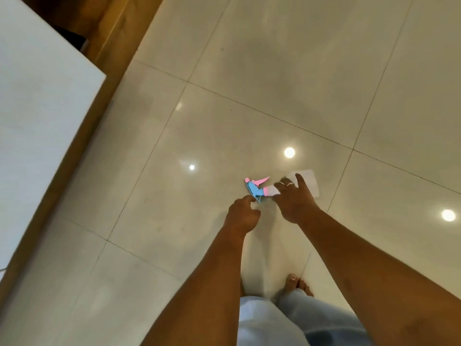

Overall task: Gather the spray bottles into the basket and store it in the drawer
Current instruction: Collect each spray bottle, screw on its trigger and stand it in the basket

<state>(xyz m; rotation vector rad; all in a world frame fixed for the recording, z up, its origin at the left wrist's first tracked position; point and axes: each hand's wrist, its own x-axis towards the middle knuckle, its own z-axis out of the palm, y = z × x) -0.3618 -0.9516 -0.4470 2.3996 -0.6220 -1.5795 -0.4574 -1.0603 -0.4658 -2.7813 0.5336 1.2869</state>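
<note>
A white spray bottle (309, 182) with a pink and blue trigger head (257, 187) lies on its side on the glossy tiled floor. My right hand (293, 201) covers its neck and shoulder, fingers spread over it; whether they grip it is unclear. My left hand (242, 216) is just below the blue part of the head, fingers curled, with a fingertip touching or almost touching it. No basket or drawer shows in the head view.
A white countertop (37, 121) with a wooden edge (82, 146) runs along the left. Pale floor tiles (274, 71) reflect ceiling lights. My bare feet (298, 284) and light trousers show at the bottom.
</note>
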